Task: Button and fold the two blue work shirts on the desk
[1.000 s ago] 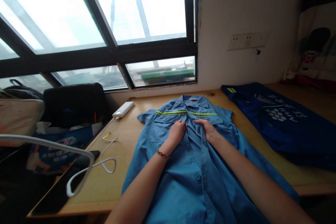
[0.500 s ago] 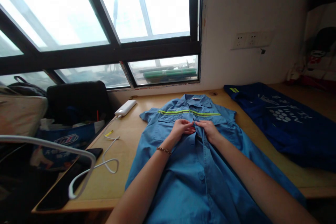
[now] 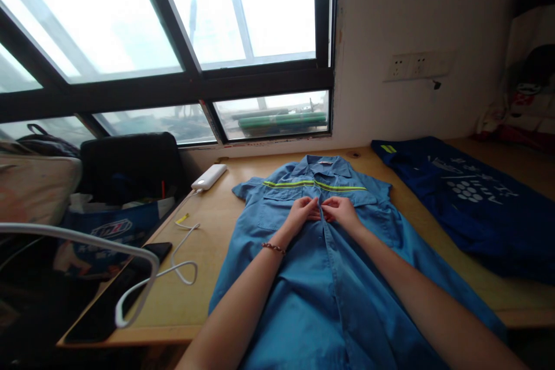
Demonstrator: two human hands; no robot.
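Observation:
A blue work shirt [image 3: 286, 295] with a yellow-green reflective stripe across the chest lies front up, its collar toward the window. My left hand [image 3: 304, 211] pinches the front placket a little below the stripe. Opposite it, my right hand [image 3: 340, 211] has its fingers closed on the other side of the same placket edge. The fingertips of both hands nearly meet there. Whatever button lies between them is hidden by the fingers. Below my hands the placket runs down toward me, slightly raised and creased.
On the wooden table [image 3: 173, 306], a dark blue folded garment [image 3: 489, 214] with white print lies at right. A white power bank [image 3: 208, 177] with a white cable [image 3: 184, 266] is at left, near a black flat object [image 3: 108, 306]. Bags [image 3: 104, 225] stand beyond the left edge.
The placket edge has turned upright between my fingers, and the button seen lower down is now covered. My right fingers have curled in more. The view has shifted slightly.

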